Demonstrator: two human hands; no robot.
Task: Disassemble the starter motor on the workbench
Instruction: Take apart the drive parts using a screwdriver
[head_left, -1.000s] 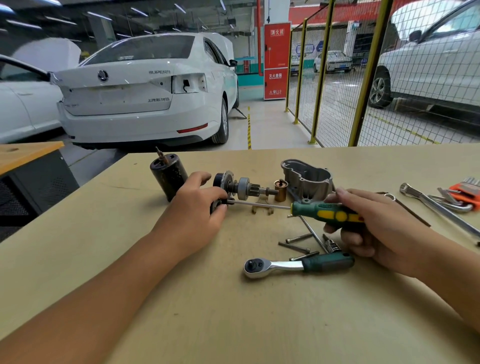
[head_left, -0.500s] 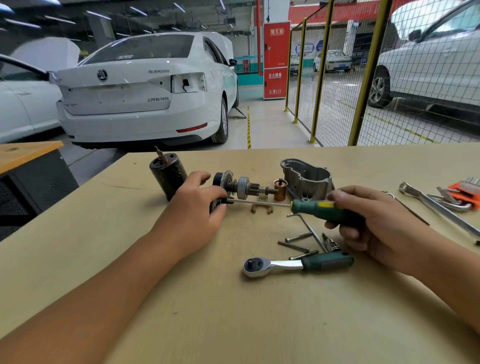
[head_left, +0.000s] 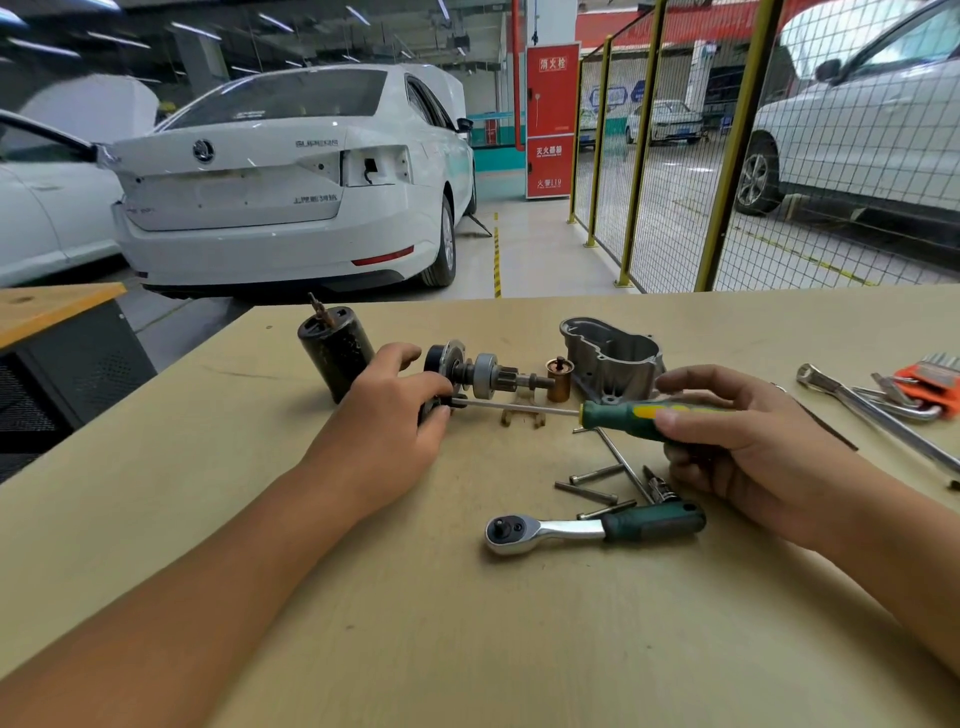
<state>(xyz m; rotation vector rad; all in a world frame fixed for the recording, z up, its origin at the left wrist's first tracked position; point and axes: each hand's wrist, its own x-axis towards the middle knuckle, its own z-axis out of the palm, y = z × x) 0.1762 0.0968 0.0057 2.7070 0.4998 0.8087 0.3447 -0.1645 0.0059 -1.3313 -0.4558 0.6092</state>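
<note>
Fingers grip green screwdriver; tip at black part | left hand steadies

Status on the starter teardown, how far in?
Well in. Done: black motor casing and aluminium end housing lie apart on the workbench, with loose bolts beside the ratchet. In hand: left hand holds a small black part against the screwdriver tip; right hand grips the handle. Left: the shaft and gear assembly looks intact.
</note>
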